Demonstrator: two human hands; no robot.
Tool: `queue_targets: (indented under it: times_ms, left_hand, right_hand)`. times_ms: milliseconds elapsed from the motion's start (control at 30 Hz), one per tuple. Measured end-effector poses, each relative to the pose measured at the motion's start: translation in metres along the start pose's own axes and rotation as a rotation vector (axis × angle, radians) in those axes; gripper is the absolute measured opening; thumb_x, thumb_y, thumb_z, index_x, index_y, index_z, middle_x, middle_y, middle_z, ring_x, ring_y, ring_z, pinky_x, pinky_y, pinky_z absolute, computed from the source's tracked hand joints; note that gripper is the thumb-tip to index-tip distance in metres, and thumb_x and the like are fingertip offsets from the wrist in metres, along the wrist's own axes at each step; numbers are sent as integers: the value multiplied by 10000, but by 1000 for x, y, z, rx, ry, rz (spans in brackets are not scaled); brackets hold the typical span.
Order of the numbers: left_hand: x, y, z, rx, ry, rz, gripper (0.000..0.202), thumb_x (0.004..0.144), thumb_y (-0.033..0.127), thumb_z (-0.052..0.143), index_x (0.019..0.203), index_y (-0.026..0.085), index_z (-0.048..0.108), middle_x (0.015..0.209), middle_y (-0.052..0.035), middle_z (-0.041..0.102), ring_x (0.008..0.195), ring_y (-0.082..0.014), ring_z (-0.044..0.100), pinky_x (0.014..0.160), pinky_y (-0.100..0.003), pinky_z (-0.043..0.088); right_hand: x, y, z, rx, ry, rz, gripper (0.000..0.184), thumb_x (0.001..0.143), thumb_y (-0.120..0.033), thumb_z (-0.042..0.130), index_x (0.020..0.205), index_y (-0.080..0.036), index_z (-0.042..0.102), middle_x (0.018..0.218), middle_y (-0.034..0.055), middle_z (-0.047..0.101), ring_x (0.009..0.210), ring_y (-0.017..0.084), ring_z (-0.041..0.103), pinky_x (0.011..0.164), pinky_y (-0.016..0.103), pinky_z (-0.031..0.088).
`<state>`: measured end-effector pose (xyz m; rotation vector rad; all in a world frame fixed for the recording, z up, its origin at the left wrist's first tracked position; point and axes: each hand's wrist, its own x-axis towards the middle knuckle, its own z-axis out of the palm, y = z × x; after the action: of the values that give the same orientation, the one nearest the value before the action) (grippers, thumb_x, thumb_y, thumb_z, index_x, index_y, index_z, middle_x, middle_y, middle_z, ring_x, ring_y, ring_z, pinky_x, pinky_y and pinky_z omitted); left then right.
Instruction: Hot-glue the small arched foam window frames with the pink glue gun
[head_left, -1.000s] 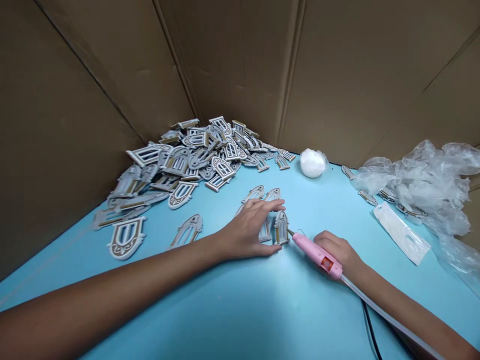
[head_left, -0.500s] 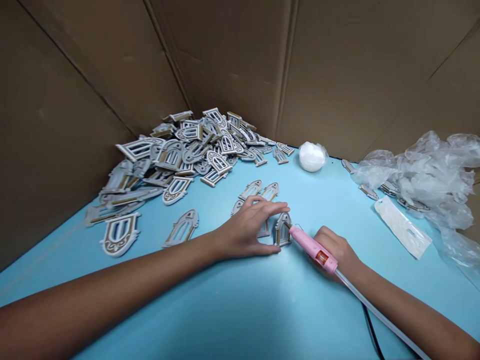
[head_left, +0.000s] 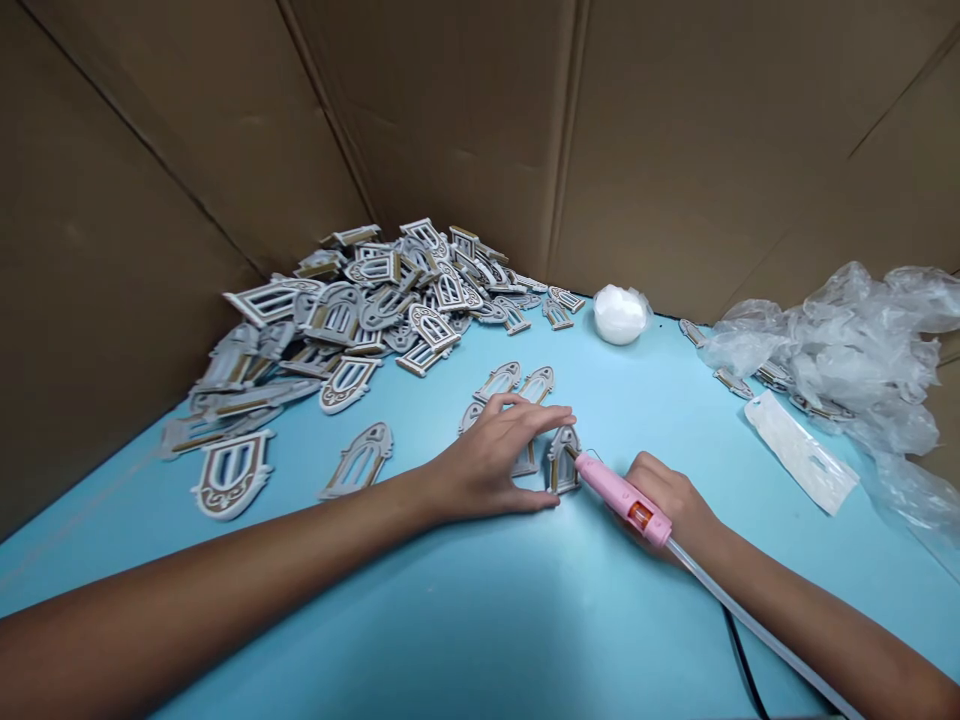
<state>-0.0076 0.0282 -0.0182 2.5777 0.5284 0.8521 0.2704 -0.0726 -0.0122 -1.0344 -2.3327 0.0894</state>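
The left hand point(head_left: 487, 465) is spread wide, arched low over a small group of arched window frames, with the thumb and fingertips reaching either side of one that stands nearly upright. The right hand point(head_left: 667, 500) is closed around the pink hot-glue gun point(head_left: 622, 500), its nose pointing at that same frame.

The blue tabletop point(head_left: 420, 640) fills the lower view, boxed in by cardboard walls point(head_left: 675, 150) that meet in a corner behind it. A large heap of grey-and-gold window frames point(head_left: 352, 310) lies against that corner. To the right sits a crumpled clear plastic sheet point(head_left: 847, 350), with a white paper packet point(head_left: 801, 452) on the table just in front of it. A long translucent glue stick point(head_left: 750, 610) runs back from the gun, and a black cable point(head_left: 742, 670) trails off the bottom of the view.

The upright arched frame point(head_left: 564, 462) stands just beyond the left thumb, with the gun's nose at its right edge. The contact is hard to make out from this angle, but the nose seems to touch it. Little has changed in the last second: both hands have stayed almost where they were.
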Motion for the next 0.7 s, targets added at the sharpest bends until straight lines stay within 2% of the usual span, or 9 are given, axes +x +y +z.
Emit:
queue_targets:
  times_ms: [233,400,533,700]
  left_hand:
    - [-1,0,1,22,-25,-32,831,815,467,832,1484,219,406,1401,-133,666,1281,-311,626,1144,-465,343]
    - [0,3,0,35,31,4,837,816,440,850,1477,219,386,1399,-127,664,1263,-293,635,1134,-434,344]
    - [0,3,0,37,44,8,826,816,431,854,1464,219,389,1385,-126,669,1241,-286,643,1119,-421,353]
    - [1,3,-1,45,-15,-78,815,804,487,828,1456,211,424,1370,-127,675,1245,-309,630,1129,-455,353]
  right_hand:
    - [-1,2,0,9,-9,16,194,951,-102,549,844,-222,440,748,-16,454,610,114,438,511,231,333]
    - [-3,3,1,-9,-5,23,198,945,-96,544,834,-226,444,724,-21,446,612,119,453,509,228,344]
    - [-3,1,0,-4,-23,50,125,949,-123,540,876,-216,500,767,6,518,623,125,493,508,232,387]
    - [-5,2,-1,71,-72,103,68,957,-144,553,976,-208,567,934,67,642,752,150,621,588,243,481]
